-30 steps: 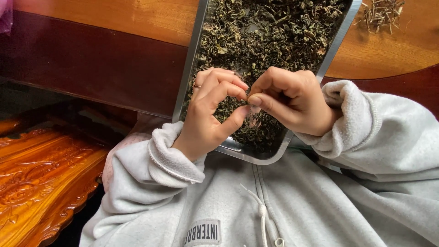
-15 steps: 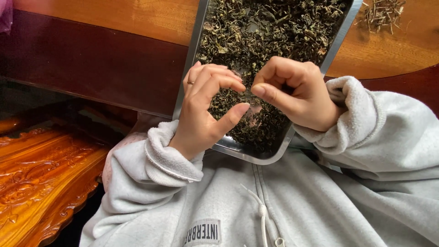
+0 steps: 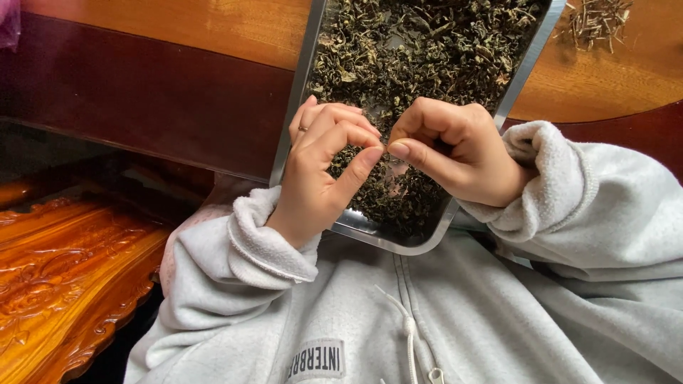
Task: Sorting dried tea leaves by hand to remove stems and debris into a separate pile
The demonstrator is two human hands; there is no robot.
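A metal tray of dried dark tea leaves is seen overhanging the wooden table edge. The left hand and right hand are held over its near end, each narrowly pinched; whether a leaf is gripped cannot be told. A small pile of stems lies on the table beside the tray. A rectangular grey patch is noted on the grey hoodie.

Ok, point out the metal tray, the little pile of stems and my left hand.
metal tray (image 3: pixel 295 107), head view, left rim.
pile of stems (image 3: pixel 597 21), head view, its middle.
left hand (image 3: pixel 320 174), head view, back of hand.
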